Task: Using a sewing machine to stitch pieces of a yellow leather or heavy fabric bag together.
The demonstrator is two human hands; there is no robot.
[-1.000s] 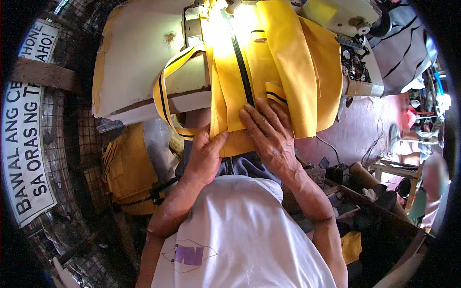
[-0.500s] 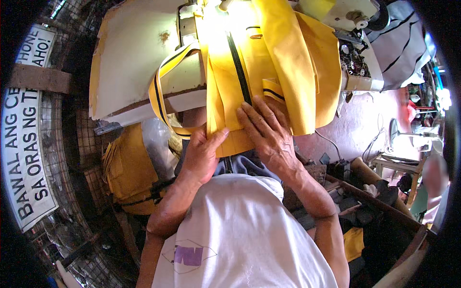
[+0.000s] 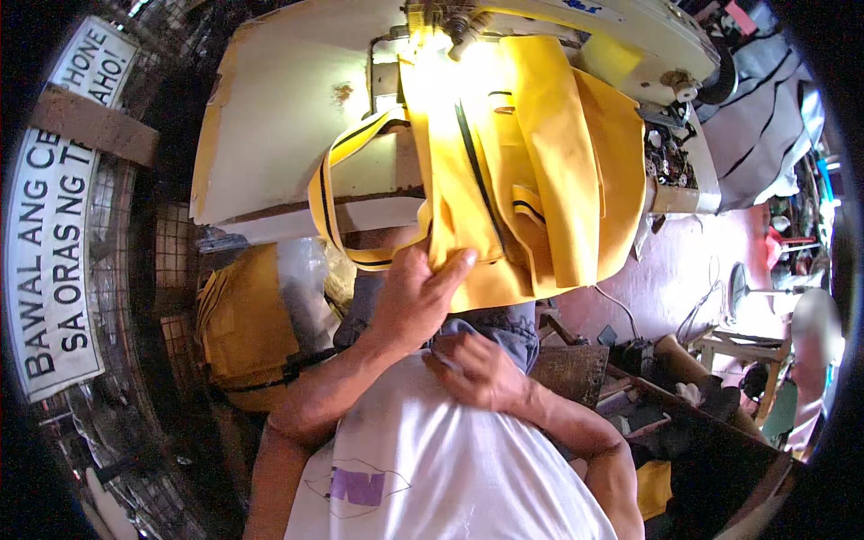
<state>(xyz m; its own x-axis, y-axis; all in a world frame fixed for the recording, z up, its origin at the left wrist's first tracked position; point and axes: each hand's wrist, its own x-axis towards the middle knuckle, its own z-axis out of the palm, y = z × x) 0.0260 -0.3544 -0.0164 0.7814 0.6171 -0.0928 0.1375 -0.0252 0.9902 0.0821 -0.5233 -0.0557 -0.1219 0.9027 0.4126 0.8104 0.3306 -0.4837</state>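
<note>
A yellow fabric bag piece (image 3: 567,180) with a black zipper (image 3: 477,171) and black-striped straps (image 3: 328,193) hangs over the near edge of a sewing machine table (image 3: 288,117). Its far end lies in bright light under the machine head (image 3: 454,27). My left hand (image 3: 418,292) pinches the near lower edge, thumb on top. In my lap, just below the bag piece, my right hand (image 3: 481,369) is off the fabric. Its fingers are curled in and slightly blurred, and what they may hold is hidden.
A stack of yellow-brown pieces (image 3: 247,310) sits below the table's left side. Grey bundled material (image 3: 756,117) stands at the far right. A fan (image 3: 738,288) and a wooden stool (image 3: 738,351) are at right. A wire-mesh wall (image 3: 171,252) runs along the left.
My right hand has left the fabric and drawn back toward my lap, its fingers curling. My left hand still grips the edge. The view has shifted, showing more of the machine.
</note>
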